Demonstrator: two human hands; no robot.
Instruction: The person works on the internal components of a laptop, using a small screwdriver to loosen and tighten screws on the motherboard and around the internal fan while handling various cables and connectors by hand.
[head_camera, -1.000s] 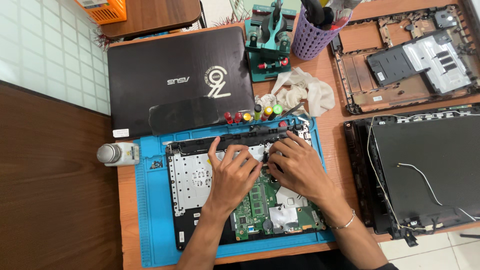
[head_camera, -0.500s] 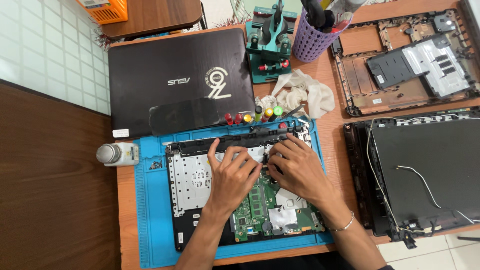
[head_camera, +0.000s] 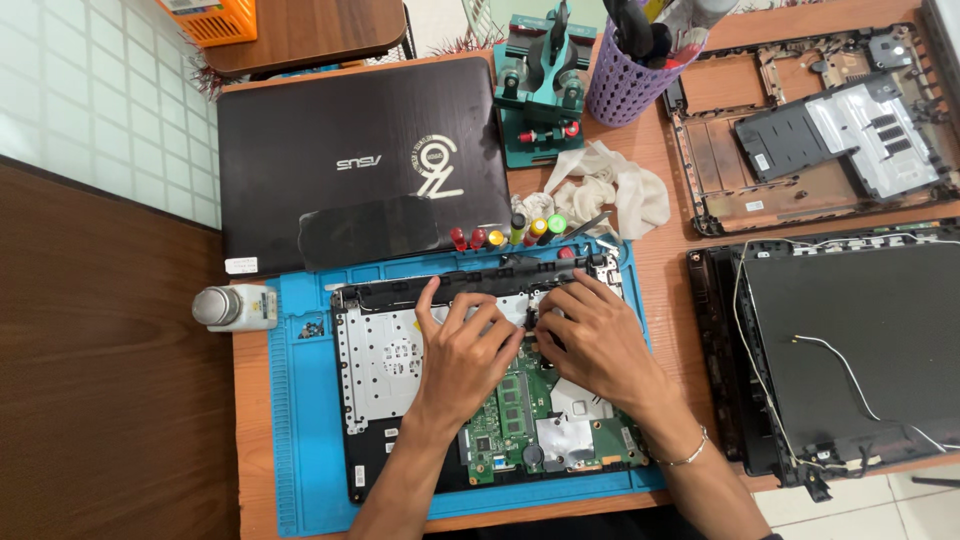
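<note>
Both hands rest flat on the opened laptop base (head_camera: 400, 400), gripping nothing I can make out. Left hand (head_camera: 462, 352) lies with fingers spread across the upper middle of the base, beside the green circuit board (head_camera: 510, 405). Right hand (head_camera: 598, 338) touches the base just beside the left, fingertips bent toward a small dark part; whether it pinches that part I cannot tell. That base sits on a blue mat (head_camera: 295, 420). Behind the mat lies a closed black laptop (head_camera: 350, 170); a white bottle (head_camera: 235, 307) lies just off the mat's left edge.
</note>
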